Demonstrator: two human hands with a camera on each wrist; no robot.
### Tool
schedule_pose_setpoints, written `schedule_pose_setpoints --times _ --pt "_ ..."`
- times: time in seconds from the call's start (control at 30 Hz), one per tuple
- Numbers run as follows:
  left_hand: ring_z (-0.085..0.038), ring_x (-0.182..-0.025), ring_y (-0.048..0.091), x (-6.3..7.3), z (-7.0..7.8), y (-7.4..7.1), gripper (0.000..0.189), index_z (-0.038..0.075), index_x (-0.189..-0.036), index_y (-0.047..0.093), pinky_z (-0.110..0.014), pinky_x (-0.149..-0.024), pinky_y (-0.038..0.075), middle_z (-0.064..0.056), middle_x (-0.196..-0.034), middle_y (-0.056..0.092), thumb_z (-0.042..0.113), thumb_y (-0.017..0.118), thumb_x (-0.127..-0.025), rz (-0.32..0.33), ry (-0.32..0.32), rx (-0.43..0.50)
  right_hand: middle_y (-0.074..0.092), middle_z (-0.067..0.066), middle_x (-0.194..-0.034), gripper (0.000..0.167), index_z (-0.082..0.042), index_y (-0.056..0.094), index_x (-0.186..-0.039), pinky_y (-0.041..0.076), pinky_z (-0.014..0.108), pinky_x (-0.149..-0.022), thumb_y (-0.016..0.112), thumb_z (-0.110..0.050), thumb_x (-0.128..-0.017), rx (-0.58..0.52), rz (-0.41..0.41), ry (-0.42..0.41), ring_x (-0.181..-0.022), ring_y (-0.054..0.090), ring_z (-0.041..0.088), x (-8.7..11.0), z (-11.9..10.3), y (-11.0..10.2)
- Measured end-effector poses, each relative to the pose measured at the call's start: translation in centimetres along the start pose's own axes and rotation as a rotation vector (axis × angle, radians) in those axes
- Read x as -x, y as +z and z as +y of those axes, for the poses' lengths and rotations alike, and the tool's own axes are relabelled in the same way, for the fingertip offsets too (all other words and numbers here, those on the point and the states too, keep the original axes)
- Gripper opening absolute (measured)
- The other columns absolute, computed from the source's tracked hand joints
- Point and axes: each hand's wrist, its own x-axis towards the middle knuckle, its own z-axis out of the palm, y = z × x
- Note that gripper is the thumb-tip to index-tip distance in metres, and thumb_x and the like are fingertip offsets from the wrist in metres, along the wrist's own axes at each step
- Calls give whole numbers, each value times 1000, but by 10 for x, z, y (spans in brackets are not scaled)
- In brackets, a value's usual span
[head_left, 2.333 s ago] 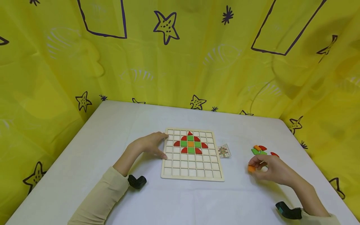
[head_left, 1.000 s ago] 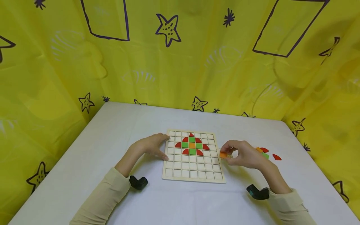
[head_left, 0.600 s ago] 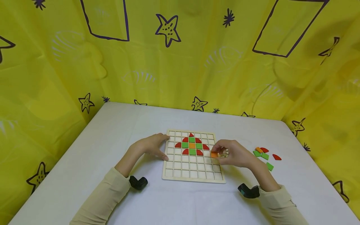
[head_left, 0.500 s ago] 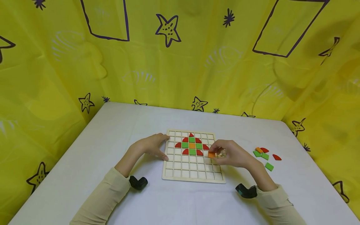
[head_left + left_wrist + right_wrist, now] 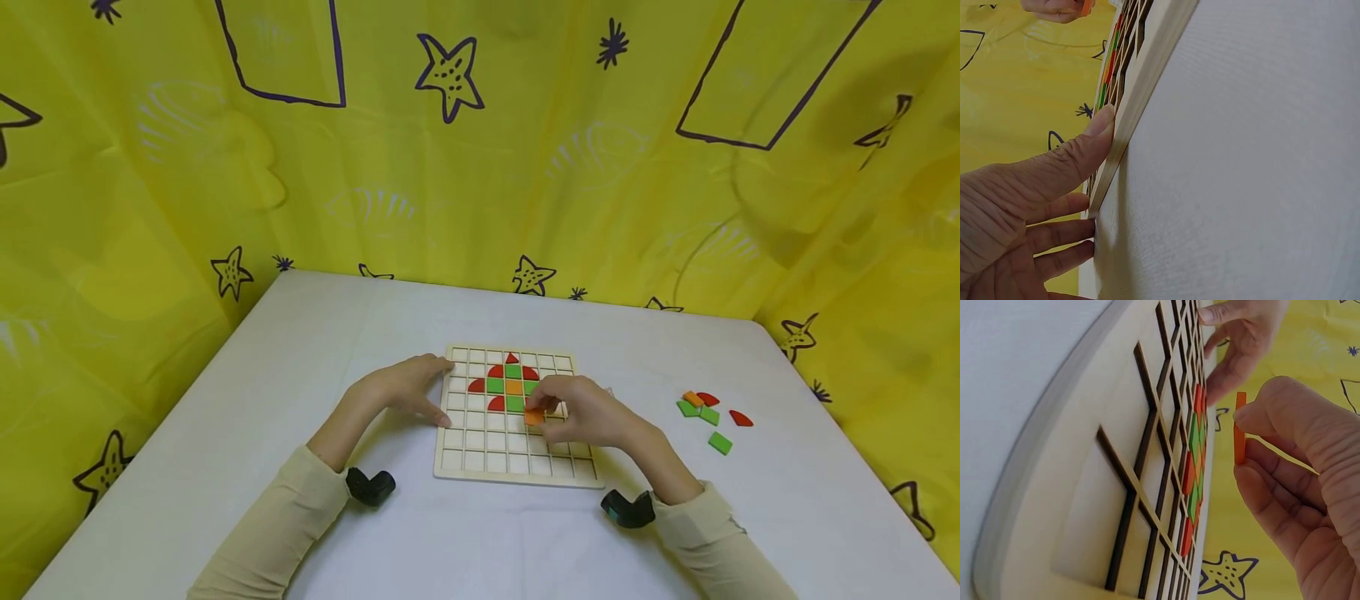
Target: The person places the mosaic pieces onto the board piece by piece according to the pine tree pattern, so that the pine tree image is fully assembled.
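Between thumb and fingertips, my right hand (image 5: 588, 412) pinches a thin orange square tile (image 5: 1240, 428). In the right wrist view the tile stands edge-on, raised off the wooden grid board (image 5: 517, 479). The board carries a pattern of red, green and orange tiles (image 5: 513, 387) near its far side; the right hand hides part of that pattern in the head view. My left hand (image 5: 401, 390) touches the board's left edge with spread fingers. In the left wrist view its thumb (image 5: 1102, 125) lies on the board's rim, fairly straight, and holds nothing loose.
Loose green, red and orange pieces (image 5: 708, 415) lie on the white table (image 5: 420, 533) to the right. A corner of a small printed card (image 5: 610, 391) peeks out behind the right hand. A yellow patterned curtain (image 5: 480, 183) surrounds the table's back and sides.
My right hand has carried the orange tile from beside the loose pieces leftward, past the card, to over the board just below the pattern. The left hand stays at the board's left edge.
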Motion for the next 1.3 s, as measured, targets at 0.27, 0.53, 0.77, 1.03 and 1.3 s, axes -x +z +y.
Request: schedule_pose_setpoints --times 0.27,0.53,0.77,1.03,1.3 --pt "-34 -147 39 0 0 0 96 3 -154 41 -49 -122 32 -18 -156 44 36 90 -79 -1 2 -4 68 -7 -94 22 -11 71 -101 58 28 -81 78 -4 -81 14 -50 18 -87 63 12 -10 -2 9" --pt "-34 -147 39 -1 0 0 96 1 -154 40 -48 -122 32 -19 -156 44 36 90 -79 -5 21 -10 68 -6 -97 23 -10 71 -103 56 29 -82 76 -4 -81 78 -81 24 -89 60 13 -15 -5 13" --pt "-34 -147 39 -1 -1 0 96 1 -154 40 -49 -122 32 -19 -156 44 36 89 -80 -7 22 -12 68 -7 -102 24 -12 71 -105 56 31 -85 75 -3 -83 106 -91 52 -92 60 12 -17 -5 16" --pt "-36 -147 38 0 -1 0 96 1 -154 41 -50 -122 32 -20 -157 43 36 90 -79 -8 21 -12 69 -6 -103 24 -11 72 -108 57 31 -86 75 -3 -85 97 -78 38 -93 61 11 -17 -4 18" --pt "-37 -146 39 1 -1 -2 95 0 -153 41 -50 -122 32 -21 -155 44 36 89 -80 -7 38 -20 70 -6 -104 22 -11 72 -108 57 31 -87 76 -6 -87 86 -72 29 -94 63 11 -16 -3 18"
